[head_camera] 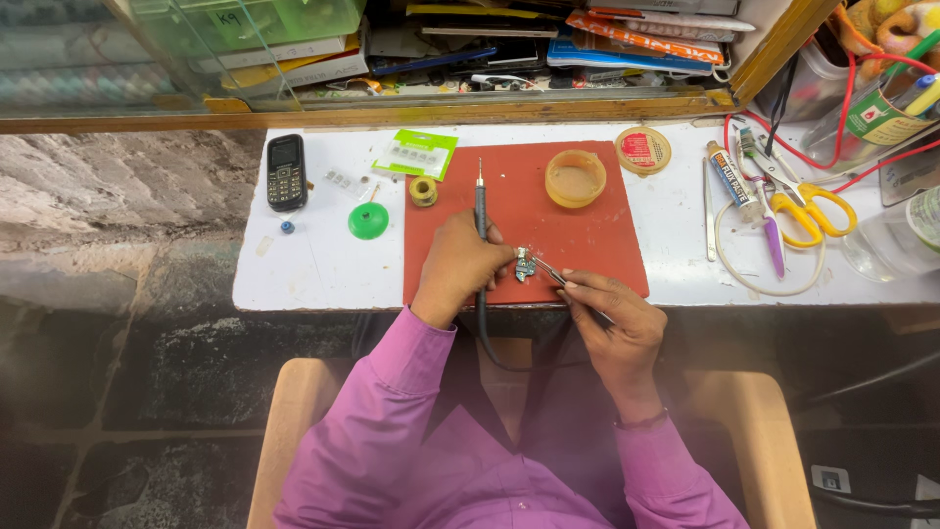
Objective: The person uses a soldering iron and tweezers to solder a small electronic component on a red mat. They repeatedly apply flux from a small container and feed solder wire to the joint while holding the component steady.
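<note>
The right hand [612, 318] pinches a pair of tweezers [550, 272] in a narrow grip, their tips touching a small circuit board [526, 264] that lies on the red mat [587, 235] near its front edge. The left hand [458, 269] is closed around a dark soldering iron [480, 211], whose long axis runs straight away toward the back edge of the surface [313, 264] (its cord drops off the front edge). The board sits between the two hands, just right of the left knuckles, which are nearer. Both wrists come in low over the front edge. Farther out: a solder coil [423, 190], a green cap [368, 220], a black mobile phone [286, 172] toward the left edge, yellow-handled scissors [808, 211] toward the right.
</note>
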